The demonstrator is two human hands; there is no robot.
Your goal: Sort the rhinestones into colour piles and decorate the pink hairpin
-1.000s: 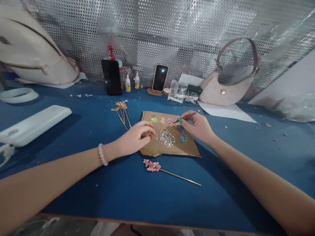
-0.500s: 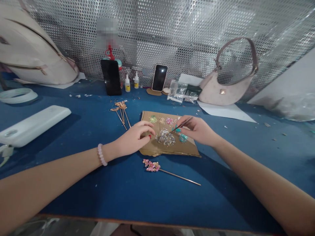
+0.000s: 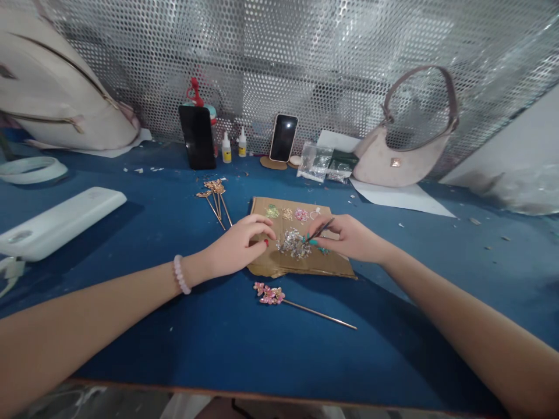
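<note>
Pinched in my right hand (image 3: 349, 235) is a pair of dark tweezers (image 3: 320, 230), its tips down at the right side of a heap of silvery rhinestones (image 3: 293, 243). The heap lies on a piece of brown cardboard (image 3: 323, 269). My left hand (image 3: 240, 244) rests over the cardboard's left edge, fingers loosely curved and apart, holding nothing. Along the cardboard's far side are small piles of green stones (image 3: 272, 210), gold stones (image 3: 287, 214) and pink stones (image 3: 301, 215). Teal stones (image 3: 323, 251) are partly hidden under my right hand. Nearer me lies a hairpin with pink flowers (image 3: 271, 294).
Several gold hairpins (image 3: 215, 189) lie left of the cardboard. Behind stand two phones, one black (image 3: 198, 138) and one pale-edged (image 3: 283, 138), and glue bottles (image 3: 226, 148). A power bank (image 3: 65, 221) is at left, a handbag (image 3: 402, 157) at back right.
My right hand has shifted slightly left and down with the tweezers, bringing them lower over the silvery heap and covering more of the teal stones. My left hand stays in place.
</note>
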